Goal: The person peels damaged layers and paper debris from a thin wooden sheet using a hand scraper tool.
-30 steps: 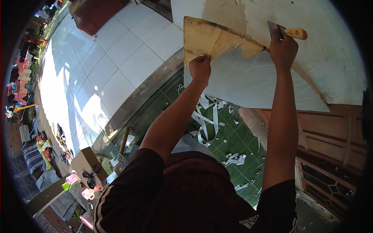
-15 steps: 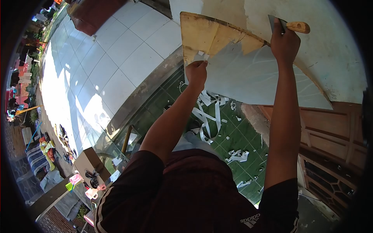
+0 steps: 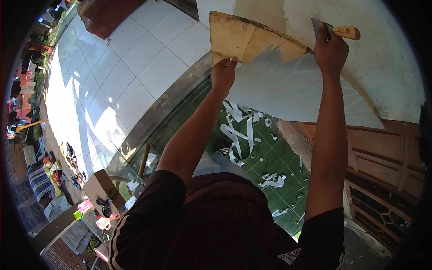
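Note:
In my right hand (image 3: 331, 54) is a scraper (image 3: 347, 33) with a wooden handle and a flat metal blade, held near the wall, index finger along the blade. My left hand (image 3: 223, 75) is closed at the near left edge of a panel, pinching a small white scrap (image 3: 238, 64), mostly hidden by the fingers. The panel's far left part is bare and yellowish (image 3: 231, 37). A grey-white layer (image 3: 279, 85) with a jagged torn edge covers the rest.
White peeled strips (image 3: 250, 135) and smaller scraps (image 3: 273, 181) litter the green tiled floor (image 3: 258, 157). A pale wall (image 3: 373, 67) rises beyond the panel, with a wooden door (image 3: 373, 155) at right. A cardboard box (image 3: 104, 190) and pink cups (image 3: 103, 223) stand at lower left.
My left hand has moved a little away from me and to the left, up to the bare yellowish part; white scraps above its fingers are now mostly hidden. The right hand and scraper have barely moved.

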Available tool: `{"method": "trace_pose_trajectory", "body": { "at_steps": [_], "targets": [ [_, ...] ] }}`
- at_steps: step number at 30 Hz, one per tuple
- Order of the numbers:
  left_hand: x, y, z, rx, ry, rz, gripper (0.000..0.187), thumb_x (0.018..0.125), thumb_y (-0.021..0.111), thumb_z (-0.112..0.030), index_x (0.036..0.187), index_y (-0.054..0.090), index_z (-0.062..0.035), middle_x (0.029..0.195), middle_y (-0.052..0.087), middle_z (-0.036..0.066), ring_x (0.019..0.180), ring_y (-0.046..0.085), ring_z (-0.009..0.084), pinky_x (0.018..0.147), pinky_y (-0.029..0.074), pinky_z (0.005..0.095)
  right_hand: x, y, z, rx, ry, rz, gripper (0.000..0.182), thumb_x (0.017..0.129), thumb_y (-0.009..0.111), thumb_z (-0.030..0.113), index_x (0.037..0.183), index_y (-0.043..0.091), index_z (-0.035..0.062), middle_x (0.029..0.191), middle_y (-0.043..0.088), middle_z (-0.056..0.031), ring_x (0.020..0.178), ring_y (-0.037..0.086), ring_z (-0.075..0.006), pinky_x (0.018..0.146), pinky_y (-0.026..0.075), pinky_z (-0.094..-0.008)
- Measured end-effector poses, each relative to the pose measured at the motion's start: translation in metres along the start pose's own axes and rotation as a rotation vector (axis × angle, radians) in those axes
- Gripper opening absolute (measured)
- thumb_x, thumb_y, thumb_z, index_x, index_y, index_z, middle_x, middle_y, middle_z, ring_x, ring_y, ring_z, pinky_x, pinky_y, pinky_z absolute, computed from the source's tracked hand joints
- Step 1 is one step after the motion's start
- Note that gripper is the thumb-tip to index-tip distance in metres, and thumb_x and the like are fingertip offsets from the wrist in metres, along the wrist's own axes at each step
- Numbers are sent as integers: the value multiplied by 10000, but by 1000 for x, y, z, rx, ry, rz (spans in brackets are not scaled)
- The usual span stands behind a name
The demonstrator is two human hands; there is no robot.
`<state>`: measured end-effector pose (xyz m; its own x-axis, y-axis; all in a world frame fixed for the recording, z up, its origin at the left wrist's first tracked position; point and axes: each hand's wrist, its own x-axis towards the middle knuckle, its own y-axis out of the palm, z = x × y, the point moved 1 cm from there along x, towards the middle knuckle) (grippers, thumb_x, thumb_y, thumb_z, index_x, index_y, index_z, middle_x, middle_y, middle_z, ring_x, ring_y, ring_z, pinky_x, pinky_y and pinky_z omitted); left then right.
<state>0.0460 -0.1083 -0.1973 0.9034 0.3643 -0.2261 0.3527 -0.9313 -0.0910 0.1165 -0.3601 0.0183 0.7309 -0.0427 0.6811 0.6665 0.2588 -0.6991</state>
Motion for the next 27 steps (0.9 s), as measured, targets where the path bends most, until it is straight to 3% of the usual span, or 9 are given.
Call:
{"method": "trace_pose_trajectory", "body": {
  "at_steps": [13,16,19,22,25,27],
  "targets": [
    [-14,-7,37,72,6,-9,349,980,710,-313,929,806,18,801,770,117,791,731,242,798,533,356,-2,-2,0,8,5,2,523,1052,598,467,947,792,-7,887,772,-209,848,753,-402,799,574,-471],
    [-22,-13,49,7,-23,59,370,966,729,-329,1098,792,11,871,777,107,810,725,251,817,542,373,-1,-3,0,4,39,55,533,1054,595,476,945,791,-8,877,772,-206,837,754,-395,796,575,-467],
    [-25,-9,43,100,54,-36,432,966,759,-360,1210,726,-4,1111,738,116,931,672,214,882,521,366,-2,-2,-1,-6,3,11,532,1055,594,477,954,795,-6,861,770,-200,821,753,-389,789,574,-465],
    [-28,-9,26,105,336,-211,454,942,802,-327,1254,673,-23,1271,646,138,991,658,247,887,539,392,-1,-3,-2,-40,-23,26,536,1054,596,481,958,795,-7,845,765,-199,811,751,-387,783,573,-466],
    [-34,-3,8,225,381,-62,391,911,820,-301,1167,683,-40,1278,578,167,1052,647,294,918,542,444,-1,0,-3,-18,14,41,542,1053,596,483,946,790,-12,838,761,-203,811,749,-394,781,571,-469],
    [-29,6,9,188,265,-109,343,916,822,-297,1114,721,-36,1258,603,156,1034,662,288,908,543,426,-2,-1,-1,-19,15,42,542,1054,594,480,939,790,-11,840,762,-203,811,748,-397,780,571,-470]
  ]
}}
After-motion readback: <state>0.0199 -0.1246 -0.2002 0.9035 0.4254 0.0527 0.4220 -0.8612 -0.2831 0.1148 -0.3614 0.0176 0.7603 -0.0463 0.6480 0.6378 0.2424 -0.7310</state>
